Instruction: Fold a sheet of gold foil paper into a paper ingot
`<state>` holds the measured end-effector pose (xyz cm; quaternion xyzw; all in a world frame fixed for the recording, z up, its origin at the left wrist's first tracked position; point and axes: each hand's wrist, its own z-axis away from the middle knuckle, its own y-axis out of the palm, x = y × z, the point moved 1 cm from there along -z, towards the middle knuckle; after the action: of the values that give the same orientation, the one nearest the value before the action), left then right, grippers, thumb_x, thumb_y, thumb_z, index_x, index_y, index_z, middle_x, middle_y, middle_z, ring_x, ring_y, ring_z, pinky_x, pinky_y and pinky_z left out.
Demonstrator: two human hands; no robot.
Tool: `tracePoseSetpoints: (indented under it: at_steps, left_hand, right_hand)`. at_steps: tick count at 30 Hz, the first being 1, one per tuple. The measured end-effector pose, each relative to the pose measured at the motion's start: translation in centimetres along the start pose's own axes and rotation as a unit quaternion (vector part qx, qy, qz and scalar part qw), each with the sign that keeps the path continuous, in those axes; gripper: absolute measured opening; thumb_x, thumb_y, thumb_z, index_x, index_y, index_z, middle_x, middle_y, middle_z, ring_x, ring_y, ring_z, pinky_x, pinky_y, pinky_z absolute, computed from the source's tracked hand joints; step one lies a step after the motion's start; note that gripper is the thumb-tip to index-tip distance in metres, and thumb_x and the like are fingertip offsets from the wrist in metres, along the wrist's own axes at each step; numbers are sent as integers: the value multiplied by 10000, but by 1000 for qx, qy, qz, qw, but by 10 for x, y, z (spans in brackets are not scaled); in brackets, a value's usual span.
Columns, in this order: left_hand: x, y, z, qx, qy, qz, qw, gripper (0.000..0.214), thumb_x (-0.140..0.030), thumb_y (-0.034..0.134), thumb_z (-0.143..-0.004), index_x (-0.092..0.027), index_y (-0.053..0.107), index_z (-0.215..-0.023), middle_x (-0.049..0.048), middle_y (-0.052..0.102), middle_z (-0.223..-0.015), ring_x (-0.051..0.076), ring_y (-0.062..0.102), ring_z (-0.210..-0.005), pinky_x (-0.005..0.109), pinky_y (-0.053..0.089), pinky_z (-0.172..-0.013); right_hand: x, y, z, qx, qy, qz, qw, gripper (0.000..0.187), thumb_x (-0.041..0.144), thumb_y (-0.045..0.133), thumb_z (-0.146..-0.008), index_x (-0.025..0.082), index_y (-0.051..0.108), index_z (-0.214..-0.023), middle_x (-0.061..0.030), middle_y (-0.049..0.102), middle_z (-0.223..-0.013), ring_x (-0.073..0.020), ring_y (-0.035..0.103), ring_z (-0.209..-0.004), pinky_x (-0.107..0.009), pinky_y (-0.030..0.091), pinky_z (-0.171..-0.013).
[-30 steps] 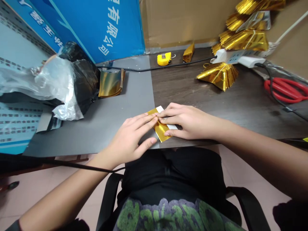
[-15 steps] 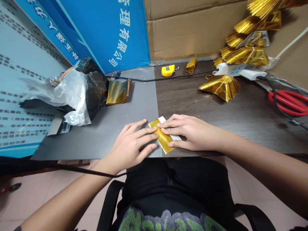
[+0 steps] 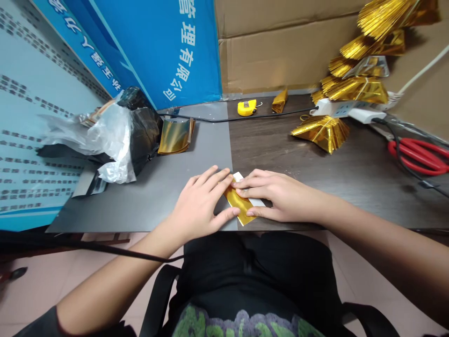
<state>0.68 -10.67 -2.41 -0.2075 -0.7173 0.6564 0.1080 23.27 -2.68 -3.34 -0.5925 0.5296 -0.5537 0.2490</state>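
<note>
A small folded sheet of gold foil paper (image 3: 239, 204) with a white underside lies at the near edge of the desk (image 3: 351, 178). My left hand (image 3: 201, 203) rests flat on its left part, fingers stretched out and pressing down. From the right, my right hand (image 3: 277, 196) lies flat over the sheet's other side, fingers extended, its fingertips meeting those of the left hand. The paper's middle is mostly hidden under the fingers.
A grey mat (image 3: 154, 187) covers the desk's left half. On it lie a curled gold sheet (image 3: 175, 135) and plastic bags (image 3: 115, 135). Folded gold pieces (image 3: 322, 131), a yellow tape measure (image 3: 246, 107), a power strip (image 3: 347, 110) and red scissors (image 3: 417, 154) lie further back and right.
The left hand slid right, covering more of the gold paper. The right hand stayed pressed on it. The camera tilted up slightly.
</note>
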Motion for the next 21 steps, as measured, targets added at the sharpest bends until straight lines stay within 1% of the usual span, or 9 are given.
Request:
tracePoseSetpoints:
  at_steps: [4, 7, 10, 12, 14, 15, 17, 18, 21]
  left_hand:
    - [7, -1, -11, 27, -29, 10, 999, 695, -703, 450, -970, -229, 537, -1470, 74, 491, -1596, 362, 409, -1501, 582, 459, -1126]
    - [8, 0, -14, 29, -53, -16, 998, 612, -628, 413, -1015, -238, 544, -1468, 75, 493, -1595, 369, 411, -1495, 580, 468, -1105]
    - [7, -1, -10, -6, -41, -39, 998, 532, -516, 372, -1057, -220, 548, -1462, 83, 539, -1555, 366, 448, -1458, 550, 489, -1054]
    - [4, -3, -4, -57, -24, -37, 997, 486, -457, 377, -1066, -205, 567, -1436, 91, 615, -1467, 346, 513, -1377, 502, 504, -989]
    - [2, -5, 3, -94, -16, -31, 995, 412, -379, 379, -1070, -197, 636, -1337, 90, 697, -1288, 303, 605, -1181, 436, 503, -865]
    - [0, -6, 7, -99, -18, -29, 995, 385, -333, 365, -1071, -194, 672, -1259, 83, 718, -1167, 278, 627, -1050, 410, 483, -792]
    - [-3, -6, 13, -85, -31, -26, 996, 381, -259, 327, -1068, -196, 697, -1135, 56, 703, -961, 241, 601, -836, 387, 426, -692]
    - [-5, -6, 15, -74, -39, -25, 996, 381, -238, 314, -1065, -197, 690, -1115, 43, 689, -900, 236, 585, -784, 387, 406, -671]
    - [-10, -4, 18, -44, -65, -27, 997, 347, -232, 321, -1057, -208, 646, -1179, 27, 702, -905, 248, 615, -809, 397, 408, -689]
  right_hand:
    - [-1, 3, 2, -8, -4, 2, 1000, 374, 355, 620, -996, 129, 708, -1280, -83, 667, -1384, -268, 581, -1157, -454, 536, -1029]
    - [0, 3, 2, -16, -6, 8, 1000, 357, 327, 599, -1003, 121, 706, -1274, -85, 682, -1356, -269, 584, -1154, -454, 540, -1025]
    - [4, 3, 2, -23, -6, 24, 999, 371, 294, 593, -998, 93, 689, -1294, -108, 688, -1335, -278, 585, -1134, -469, 551, -1002]
    - [7, 3, 1, -28, -8, 41, 999, 373, 296, 577, -1004, 78, 689, -1285, -129, 693, -1312, -286, 587, -1107, -488, 557, -977]
    - [11, 4, 0, -38, -7, 57, 998, 348, 275, 517, -1028, 69, 712, -1230, -150, 701, -1271, -283, 591, -1073, -485, 558, -954]
    - [13, 5, 0, -44, -5, 64, 997, 343, 249, 484, -1034, 63, 725, -1193, -160, 702, -1252, -281, 592, -1065, -476, 555, -951]
    - [18, 7, -2, -52, 0, 81, 995, 347, 196, 448, -1026, 48, 737, -1147, -180, 689, -1243, -283, 590, -1071, -460, 543, -961]
    - [19, 7, -3, -51, 6, 91, 995, 349, 175, 444, -1016, 42, 738, -1148, -186, 682, -1243, -287, 589, -1073, -456, 536, -965]
    - [23, 7, -9, -18, 41, 116, 992, 331, 200, 487, -1007, 57, 752, -1144, -177, 688, -1147, -286, 589, -1007, -447, 520, -937]
